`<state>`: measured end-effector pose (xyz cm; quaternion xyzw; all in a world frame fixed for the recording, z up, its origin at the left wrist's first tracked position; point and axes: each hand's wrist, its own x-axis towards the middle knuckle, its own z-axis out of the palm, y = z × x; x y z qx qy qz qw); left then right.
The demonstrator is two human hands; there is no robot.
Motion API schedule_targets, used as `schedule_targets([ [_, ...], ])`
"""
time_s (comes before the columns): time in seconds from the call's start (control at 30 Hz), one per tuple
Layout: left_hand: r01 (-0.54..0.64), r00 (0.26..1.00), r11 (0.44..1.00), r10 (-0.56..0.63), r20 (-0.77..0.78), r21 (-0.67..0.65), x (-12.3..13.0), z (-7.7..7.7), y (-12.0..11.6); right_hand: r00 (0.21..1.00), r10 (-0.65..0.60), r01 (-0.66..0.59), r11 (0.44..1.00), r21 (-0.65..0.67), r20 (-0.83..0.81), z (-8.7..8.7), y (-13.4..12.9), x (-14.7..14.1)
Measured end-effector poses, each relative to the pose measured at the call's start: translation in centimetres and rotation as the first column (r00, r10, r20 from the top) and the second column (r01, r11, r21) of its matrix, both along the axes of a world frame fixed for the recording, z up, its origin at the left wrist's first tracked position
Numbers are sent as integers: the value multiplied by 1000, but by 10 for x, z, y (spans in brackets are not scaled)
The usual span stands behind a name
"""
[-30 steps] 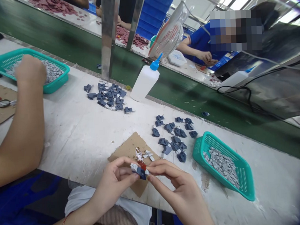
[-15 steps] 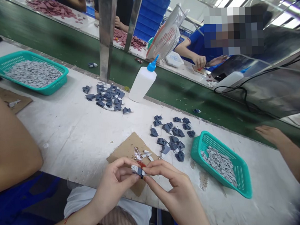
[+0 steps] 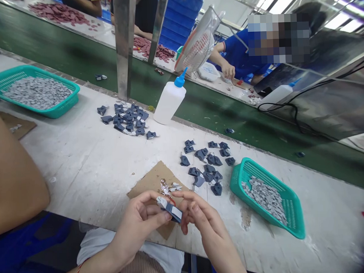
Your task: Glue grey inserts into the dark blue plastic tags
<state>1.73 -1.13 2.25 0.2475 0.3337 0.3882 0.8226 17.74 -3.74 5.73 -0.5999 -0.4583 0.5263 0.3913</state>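
- Left hand [image 3: 140, 217] pinches the blue part [image 3: 170, 209] over the cardboard [image 3: 146, 181].
- Right hand [image 3: 207, 223] curls loosely beside it, fingers parted (contact unclear).
- Seemingly a fitting step; next calls for a steady left pinch.

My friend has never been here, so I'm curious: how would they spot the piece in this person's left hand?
On the white worktable, find the brown cardboard at the near edge. Over it, the left hand pinches a slate-blue and light-grey piece. Similar pieces lie in loose groups on the table; this one is held up off it.
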Motion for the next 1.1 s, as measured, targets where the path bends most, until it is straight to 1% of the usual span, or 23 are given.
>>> schedule_targets([
  [0.1,33,999,999,-33,31,14,4,1,-1,995,6,-13,997,-73,-102,-4,-1,-9],
  [0.17,31,999,999,-31,16,30,7,1,-1,993,-20,10,996,-84,-113,-5,0,-13],
  [0.27,25,999,998,-24,-27,60,10,-1,0,996,-45,42,998,-45,-72,-6,1,-15],
  [0.4,6,998,995,0,-61,98,15,-2,2,998,-39,41,998,39,-41,-8,0,-10],
  [0.5,15,998,993,-8,-59,119,20,1,5,994,-74,77,997,23,-80,-11,-2,-6],
  [0.6,43,997,990,-34,-74,137,26,6,9,982,-143,146,989,14,-124,-13,-2,-1],
  [0.73,118,987,978,-98,-124,171,36,13,20,972,-180,193,978,78,-153,-11,1,8],
  [0.83,180,977,968,-156,-145,175,49,18,28,956,-231,255,959,123,-180,-11,2,17],
  [0.93,281,957,935,-254,-143,218,69,24,42,943,-308,324,935,144,-125,-11,0,30],
  [0.97,311,946,918,-275,-171,247,76,25,51,940,-331,340,926,166,-84,-11,-1,38],
  [1.0,333,934,896,-272,-230,293,84,27,62,933,-359,359,912,201,-35,-10,-3,49],
  [1.03,341,920,875,-237,-311,342,93,27,76,917,-398,379,892,245,30,-9,-5,63],
  [1.07,338,901,856,-174,-398,391,101,28,93,887,-448,402,869,290,113,-7,-8,80],
  [1.1,328,868,826,-71,-492,459,110,28,113,839,-503,424,844,328,209,-6,-11,100],
])
